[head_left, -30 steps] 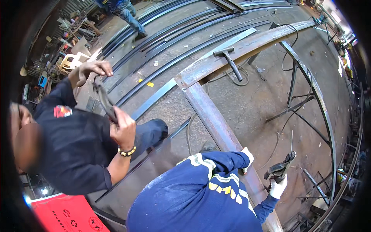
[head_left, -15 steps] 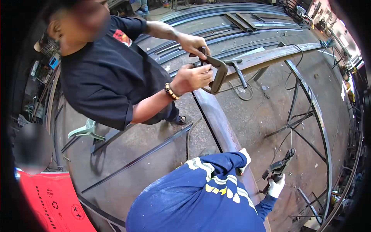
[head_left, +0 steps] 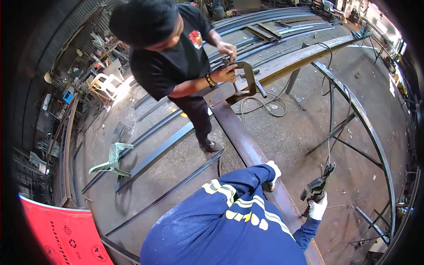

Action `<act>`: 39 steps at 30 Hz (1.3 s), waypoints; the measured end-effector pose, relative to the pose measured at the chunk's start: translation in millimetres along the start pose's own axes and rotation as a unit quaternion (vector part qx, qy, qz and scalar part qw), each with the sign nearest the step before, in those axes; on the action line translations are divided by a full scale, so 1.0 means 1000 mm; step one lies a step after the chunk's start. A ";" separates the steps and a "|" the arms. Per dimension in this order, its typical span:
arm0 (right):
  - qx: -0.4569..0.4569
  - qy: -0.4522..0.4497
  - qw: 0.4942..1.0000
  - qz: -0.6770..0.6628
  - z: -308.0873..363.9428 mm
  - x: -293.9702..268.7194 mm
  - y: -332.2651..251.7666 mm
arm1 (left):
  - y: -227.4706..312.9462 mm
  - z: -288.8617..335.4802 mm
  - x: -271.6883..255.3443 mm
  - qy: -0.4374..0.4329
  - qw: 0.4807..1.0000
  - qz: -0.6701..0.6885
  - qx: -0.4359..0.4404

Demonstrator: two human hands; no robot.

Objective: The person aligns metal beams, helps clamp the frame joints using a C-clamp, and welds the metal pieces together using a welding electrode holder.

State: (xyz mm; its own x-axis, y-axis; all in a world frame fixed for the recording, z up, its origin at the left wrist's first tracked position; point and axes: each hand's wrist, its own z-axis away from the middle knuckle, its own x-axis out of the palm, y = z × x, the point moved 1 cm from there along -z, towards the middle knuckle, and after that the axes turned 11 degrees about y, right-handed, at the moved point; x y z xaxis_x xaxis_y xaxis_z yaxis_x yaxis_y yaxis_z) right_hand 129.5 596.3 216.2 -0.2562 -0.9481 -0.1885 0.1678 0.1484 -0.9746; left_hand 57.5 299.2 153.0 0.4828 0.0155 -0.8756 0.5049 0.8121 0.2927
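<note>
My right hand (head_left: 318,207), in a white glove, is closed round a black tool (head_left: 316,187) that looks like a welding electrode holder, held to the right of a long steel beam (head_left: 245,141). A thin rod seems to rise from its tip. At the beam, my white-gloved left hand (head_left: 274,171) reaches out from a blue sleeve; its fingers are mostly hidden. Across from me, a person in a black shirt (head_left: 170,66) has both hands on a C-clamp (head_left: 249,79), set where my beam meets another steel beam (head_left: 304,59).
A curved steel frame (head_left: 369,123) with braces stands at the right. Cable (head_left: 276,114) lies coiled on the floor by the clamp. Steel bars (head_left: 163,143) and a pale green chair (head_left: 112,159) are on the left. A red sheet (head_left: 66,234) fills the lower left corner.
The view has shifted; the other person appears farther off and farther right, still handling the C-clamp. My right hand keeps hold of the black tool. My left hand stays by the beam.
</note>
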 end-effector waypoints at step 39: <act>0.008 0.009 0.996 0.092 -0.007 0.037 -0.014 | -0.012 -0.006 -0.007 0.005 0.998 0.034 0.048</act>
State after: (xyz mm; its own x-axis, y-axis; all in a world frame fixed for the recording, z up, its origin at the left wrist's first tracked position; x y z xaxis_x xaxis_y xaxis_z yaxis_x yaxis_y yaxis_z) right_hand 110.8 561.2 222.0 -0.2371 -0.9001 -0.3656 0.2291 0.3139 -0.9214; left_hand 43.5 293.0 153.5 0.5116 0.0757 -0.8559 0.5374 0.7491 0.3875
